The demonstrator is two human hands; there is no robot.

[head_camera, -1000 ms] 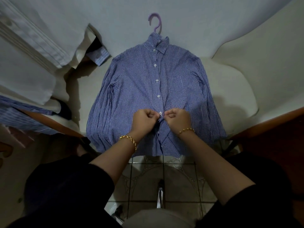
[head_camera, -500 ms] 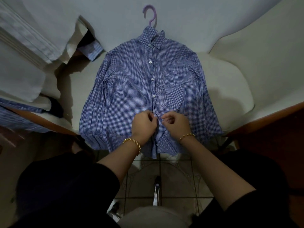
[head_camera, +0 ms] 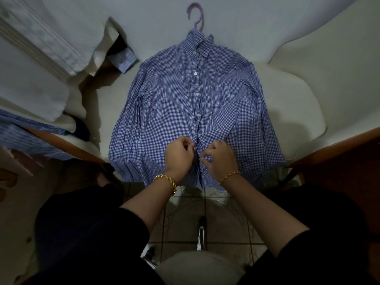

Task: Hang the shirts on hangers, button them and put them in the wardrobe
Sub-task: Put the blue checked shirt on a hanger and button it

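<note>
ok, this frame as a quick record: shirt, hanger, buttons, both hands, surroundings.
item: blue checked shirt, flat, front up
hung on: purple hanger, hook past the collar
lies on: pale cushion
fastened: four buttons closed along the upper placket
left: left hand pinches the placket low down
right: right hand pinches the facing edge
nearby: striped shirt, far left

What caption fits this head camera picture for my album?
Left hand and right hand button a blue checked shirt on its purple hanger.
</note>
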